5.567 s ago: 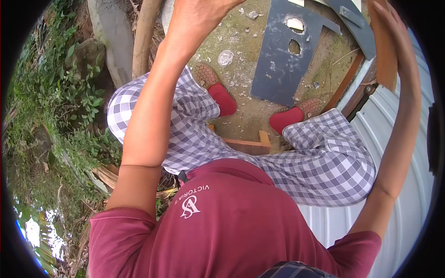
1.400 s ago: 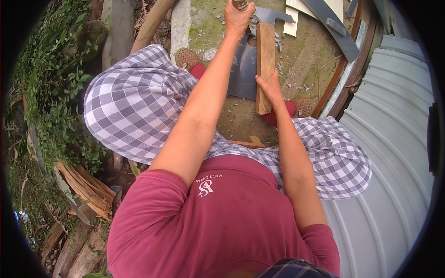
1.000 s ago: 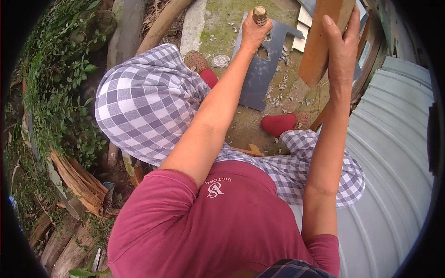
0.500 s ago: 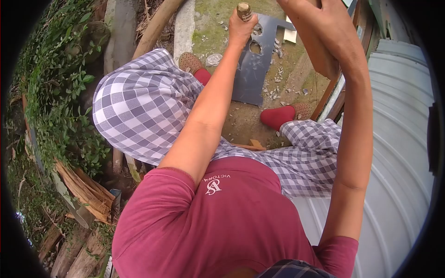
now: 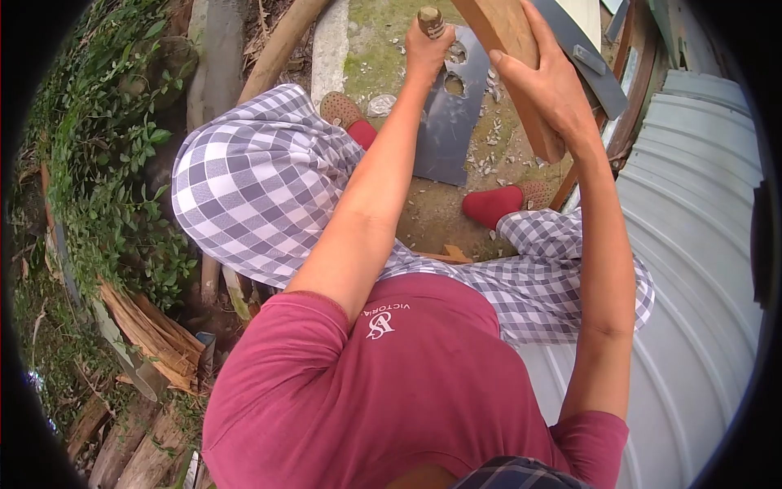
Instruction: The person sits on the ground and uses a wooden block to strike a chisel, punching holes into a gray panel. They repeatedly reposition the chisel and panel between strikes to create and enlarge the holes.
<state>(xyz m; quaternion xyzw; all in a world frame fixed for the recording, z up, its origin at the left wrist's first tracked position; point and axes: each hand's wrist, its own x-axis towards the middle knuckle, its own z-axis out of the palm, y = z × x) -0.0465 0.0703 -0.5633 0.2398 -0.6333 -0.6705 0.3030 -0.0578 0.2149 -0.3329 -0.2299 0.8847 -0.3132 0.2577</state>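
My left hand [image 5: 429, 59] is closed around an upright wooden tool handle [image 5: 430, 16]; the tool's lower end is hidden behind the fist. It stands over a dark grey sheet [image 5: 444, 147] with two ragged holes, lying on the ground between my feet. In my right hand [image 5: 547, 90] is a thick wooden block [image 5: 533, 134], raised and tilted above the right side of the sheet. The block and the sheet are apart.
Grey chips [image 5: 493, 134] litter the mossy ground. Another dark strip [image 5: 590, 65] lies beyond my right hand. Corrugated metal [image 5: 676, 204] runs along the right. Leafy plants [image 5: 98, 179], a long pole [image 5: 281, 49] and split wood [image 5: 155, 334] are on the left.
My right hand has moved left with the wooden block, bringing it nearer my left hand. The left hand keeps its grip on the handle, almost in the same place.
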